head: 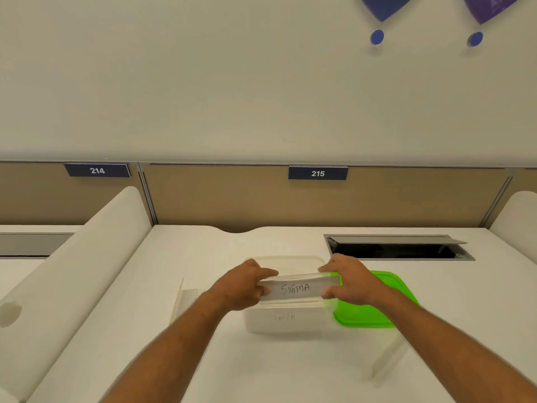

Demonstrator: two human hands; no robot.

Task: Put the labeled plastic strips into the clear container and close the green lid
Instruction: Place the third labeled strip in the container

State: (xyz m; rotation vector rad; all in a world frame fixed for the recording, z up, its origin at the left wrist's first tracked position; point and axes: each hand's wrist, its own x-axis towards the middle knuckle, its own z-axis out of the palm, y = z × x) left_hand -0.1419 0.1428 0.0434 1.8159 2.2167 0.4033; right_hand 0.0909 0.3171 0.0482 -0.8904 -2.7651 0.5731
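**Strip held over the open container**

Your left hand and right hand each pinch one end of a white plastic strip hand-lettered "SIGMA", holding it level above the clear rectangular plastic container. The translucent green lid lies on the white desk, touching the container's right side. More clear plastic strips lie left of the container.

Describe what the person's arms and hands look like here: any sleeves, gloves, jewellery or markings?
Both forearms are bare as far as the frame shows, with no sleeves in view. The left hand and right hand are ungloved, and no watch, ring, wristband or marking shows on either.
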